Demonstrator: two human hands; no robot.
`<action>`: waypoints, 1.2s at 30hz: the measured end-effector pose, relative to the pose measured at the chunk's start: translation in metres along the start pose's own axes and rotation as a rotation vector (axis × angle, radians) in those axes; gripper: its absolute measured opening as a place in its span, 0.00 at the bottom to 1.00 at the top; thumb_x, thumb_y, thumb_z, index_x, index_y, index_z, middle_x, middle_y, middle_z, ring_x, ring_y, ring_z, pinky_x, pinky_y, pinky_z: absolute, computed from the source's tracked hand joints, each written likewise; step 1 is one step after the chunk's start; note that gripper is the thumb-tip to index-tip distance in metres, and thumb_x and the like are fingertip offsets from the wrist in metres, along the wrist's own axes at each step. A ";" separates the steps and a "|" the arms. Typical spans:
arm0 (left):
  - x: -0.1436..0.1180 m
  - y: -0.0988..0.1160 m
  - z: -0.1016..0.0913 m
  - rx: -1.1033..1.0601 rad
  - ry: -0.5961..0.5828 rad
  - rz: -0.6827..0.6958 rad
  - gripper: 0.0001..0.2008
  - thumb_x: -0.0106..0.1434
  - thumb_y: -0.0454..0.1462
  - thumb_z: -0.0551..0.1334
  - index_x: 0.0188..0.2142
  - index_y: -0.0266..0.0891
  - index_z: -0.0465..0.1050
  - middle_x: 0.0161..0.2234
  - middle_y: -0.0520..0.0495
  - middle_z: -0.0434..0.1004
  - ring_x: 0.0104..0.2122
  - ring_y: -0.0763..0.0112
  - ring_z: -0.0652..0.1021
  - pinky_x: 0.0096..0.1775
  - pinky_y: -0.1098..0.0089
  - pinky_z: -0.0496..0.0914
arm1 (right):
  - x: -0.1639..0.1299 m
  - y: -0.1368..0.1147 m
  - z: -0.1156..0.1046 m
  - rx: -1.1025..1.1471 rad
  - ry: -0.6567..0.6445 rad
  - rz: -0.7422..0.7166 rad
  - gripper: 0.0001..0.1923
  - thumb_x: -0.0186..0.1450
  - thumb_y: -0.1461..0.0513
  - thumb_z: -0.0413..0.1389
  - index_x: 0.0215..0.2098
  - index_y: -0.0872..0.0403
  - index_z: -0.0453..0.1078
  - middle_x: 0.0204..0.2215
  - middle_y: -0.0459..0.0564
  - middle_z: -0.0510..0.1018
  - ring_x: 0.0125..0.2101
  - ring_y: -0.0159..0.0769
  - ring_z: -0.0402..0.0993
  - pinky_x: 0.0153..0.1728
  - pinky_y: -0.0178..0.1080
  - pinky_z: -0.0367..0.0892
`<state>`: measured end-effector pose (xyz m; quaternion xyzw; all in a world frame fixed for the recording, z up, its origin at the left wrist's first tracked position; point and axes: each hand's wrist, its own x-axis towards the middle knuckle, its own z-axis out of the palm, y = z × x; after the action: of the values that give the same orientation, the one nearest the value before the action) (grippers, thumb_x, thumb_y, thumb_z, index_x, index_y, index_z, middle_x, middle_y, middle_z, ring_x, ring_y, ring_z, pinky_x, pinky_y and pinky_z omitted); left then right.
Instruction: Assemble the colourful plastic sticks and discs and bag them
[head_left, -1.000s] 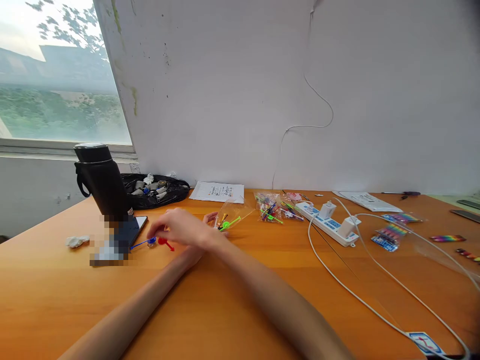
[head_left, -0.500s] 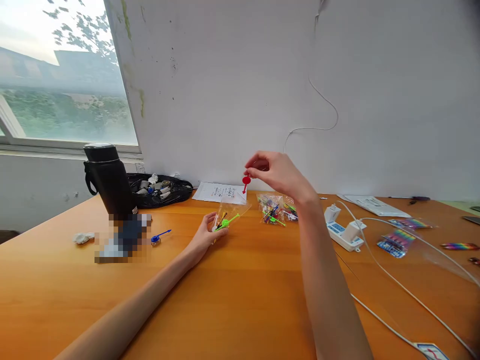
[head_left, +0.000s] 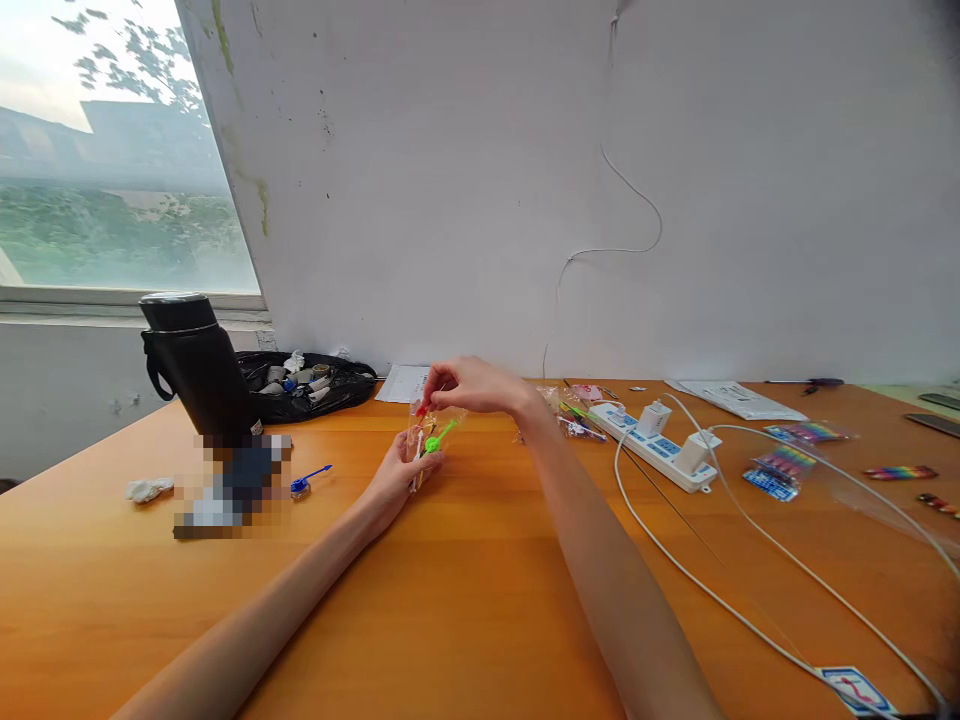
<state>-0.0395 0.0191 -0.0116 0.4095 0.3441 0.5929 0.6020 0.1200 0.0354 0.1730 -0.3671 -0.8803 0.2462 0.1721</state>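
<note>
Holding a clear bag upright off the tabletop, left hand grip closed round it, mouth up; right hand pinches a red pin at the opening.

A wide orange wooden table stands against a white wall marked with a few dark specks and greenish stains. At the left a window lets in pale daylight and shows trees and hazy green land outside.
</note>
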 end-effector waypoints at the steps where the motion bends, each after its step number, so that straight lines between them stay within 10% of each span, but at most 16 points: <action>1: 0.000 0.000 0.000 0.006 -0.002 -0.002 0.32 0.48 0.37 0.78 0.52 0.43 0.70 0.51 0.47 0.76 0.43 0.71 0.77 0.46 0.69 0.72 | 0.001 0.001 0.001 -0.022 0.000 0.009 0.08 0.64 0.70 0.55 0.39 0.56 0.75 0.44 0.52 0.84 0.43 0.34 0.80 0.38 0.30 0.70; 12: 0.003 -0.004 -0.004 0.072 -0.022 0.003 0.31 0.51 0.39 0.77 0.53 0.42 0.71 0.55 0.43 0.74 0.49 0.67 0.77 0.52 0.66 0.70 | -0.001 -0.003 -0.001 -0.154 0.299 -0.027 0.12 0.69 0.68 0.51 0.46 0.56 0.75 0.42 0.51 0.83 0.39 0.33 0.77 0.36 0.33 0.66; 24: 0.004 -0.005 -0.002 0.084 -0.005 0.006 0.31 0.49 0.40 0.78 0.51 0.42 0.69 0.50 0.46 0.76 0.45 0.67 0.77 0.48 0.66 0.70 | 0.003 -0.007 0.006 -0.287 0.076 0.209 0.16 0.65 0.73 0.52 0.45 0.59 0.78 0.37 0.56 0.85 0.33 0.36 0.81 0.30 0.32 0.66; 36: 0.002 -0.006 -0.006 0.292 -0.101 0.080 0.33 0.52 0.42 0.76 0.53 0.42 0.66 0.51 0.44 0.77 0.49 0.62 0.77 0.51 0.65 0.67 | -0.004 0.007 0.000 -0.008 -0.308 0.112 0.18 0.62 0.70 0.53 0.46 0.56 0.80 0.36 0.49 0.86 0.38 0.35 0.83 0.36 0.29 0.72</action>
<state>-0.0417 0.0218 -0.0196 0.5354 0.3790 0.5389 0.5285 0.1265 0.0368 0.1686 -0.3744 -0.8753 0.3055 0.0198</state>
